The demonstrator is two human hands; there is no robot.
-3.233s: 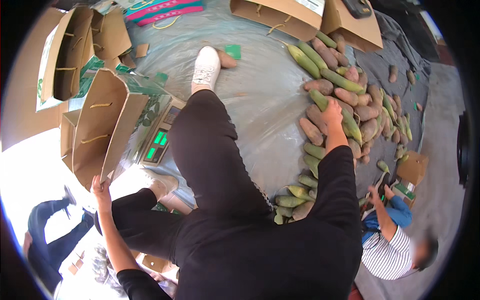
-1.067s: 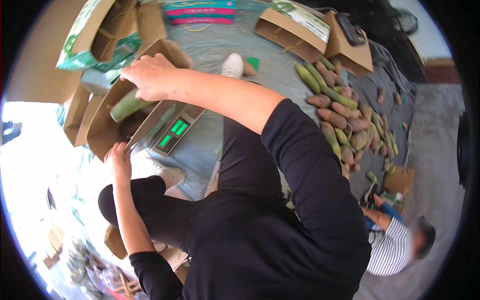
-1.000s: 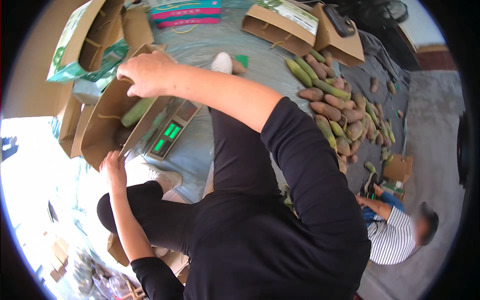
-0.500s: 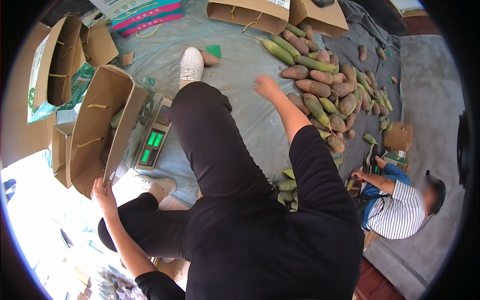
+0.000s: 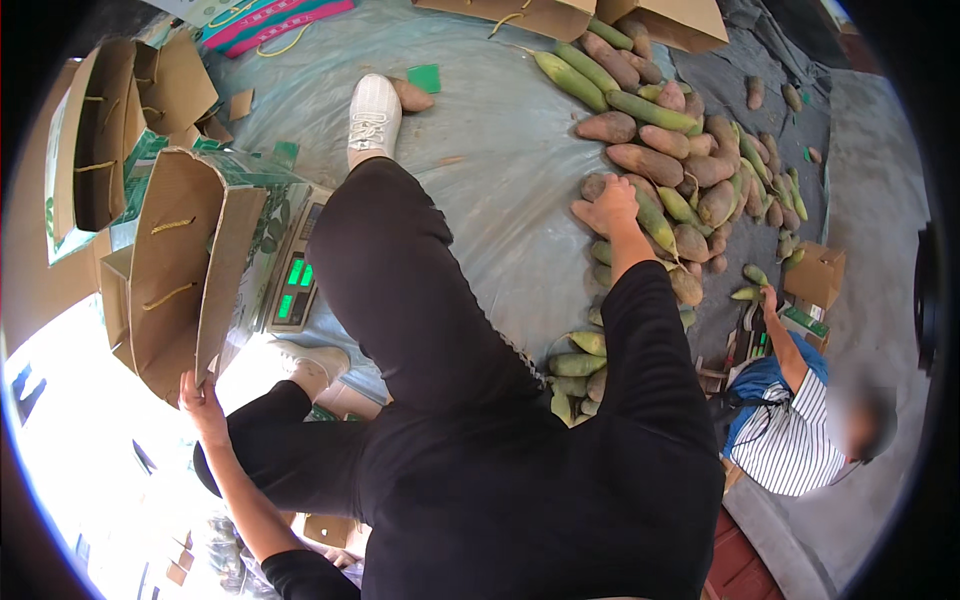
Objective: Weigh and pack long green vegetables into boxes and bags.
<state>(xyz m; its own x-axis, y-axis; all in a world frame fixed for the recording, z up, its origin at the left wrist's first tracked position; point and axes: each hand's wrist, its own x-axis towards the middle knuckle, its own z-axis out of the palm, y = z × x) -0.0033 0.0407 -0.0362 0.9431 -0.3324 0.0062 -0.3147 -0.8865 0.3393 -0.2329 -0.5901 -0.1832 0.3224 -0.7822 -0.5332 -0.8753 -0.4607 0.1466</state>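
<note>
At the left, my left hand [image 5: 204, 408] pinches the lower edge of an open cardboard carton [image 5: 178, 275] with yellow cord handles. The carton leans on its side on a scale [image 5: 295, 285] with a green-lit display, and its contents are mostly hidden. My right hand [image 5: 613, 208] is reaching out to the near side of a pile of root vegetables, its fingers closed round a reddish-brown root [image 5: 593, 187]. Long green radishes [image 5: 570, 80] and more reddish-brown roots [image 5: 645, 162] lie around that hand.
More open cartons [image 5: 85, 170] stand at far left, and a pink and teal box [image 5: 270, 25] at the top. A single root [image 5: 411, 95] lies beside my shoe [image 5: 373, 112]. On the right a person in a striped shirt [image 5: 790, 440] handles green radishes by another scale.
My right hand has moved right and down onto the pile and closed on a root. My left hand stays at the carton's edge. The other person's hand has moved to the green radishes.
</note>
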